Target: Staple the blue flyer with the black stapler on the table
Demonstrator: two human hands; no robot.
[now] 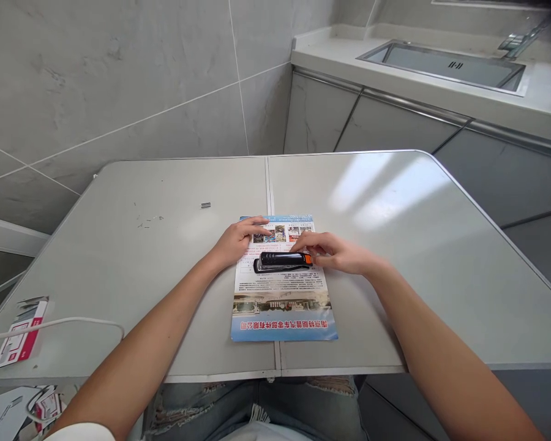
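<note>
A black stapler with an orange end lies across a printed flyer, its long side running left to right. My right hand is at the stapler's orange end, with the thumb near and the index finger behind; the fingers are closed on it. My left hand lies on the flyer's upper left edge, fingers stretched over the small printed pictures. The flyer has blue bands at both ends and appears upside down from here. It lies flat over the table's centre seam.
A small strip of staples sits on the white folding table, and loose staples are scattered farther left. At the left edge, a white cable crosses a red-and-white card. Behind the table stand a tiled wall and a sink.
</note>
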